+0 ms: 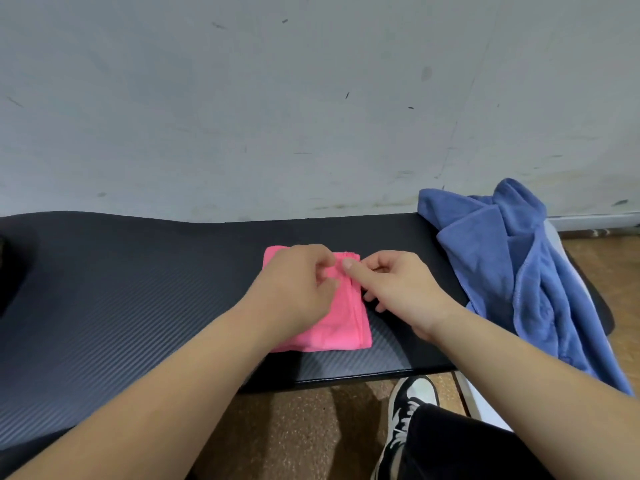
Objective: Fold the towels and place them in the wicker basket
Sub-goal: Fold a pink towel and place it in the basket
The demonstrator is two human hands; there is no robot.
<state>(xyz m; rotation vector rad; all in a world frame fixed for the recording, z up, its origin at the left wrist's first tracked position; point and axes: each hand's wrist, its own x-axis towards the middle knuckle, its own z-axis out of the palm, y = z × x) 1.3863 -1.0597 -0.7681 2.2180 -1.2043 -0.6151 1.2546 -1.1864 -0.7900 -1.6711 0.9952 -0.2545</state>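
On the dark bench [138, 289], right of centre, lies the folded pink towel [343, 327] — both grips at its far end. The left grip [294, 282] curls over the cloth, pinching it; the right grip [398, 285] pinches its far right edge. A blue towel [502, 254] — unfolded — heaps at the bench's right end.

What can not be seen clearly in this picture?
The basket: not in the head view at all.
The pink towel: its middle is under the left hand and forearm, so folds there are hidden.
Left fingertips: curled under the hand; grip unclear.
The blue towel: lower end cut off by the right edge.
A dark thing: cut off by the left edge.
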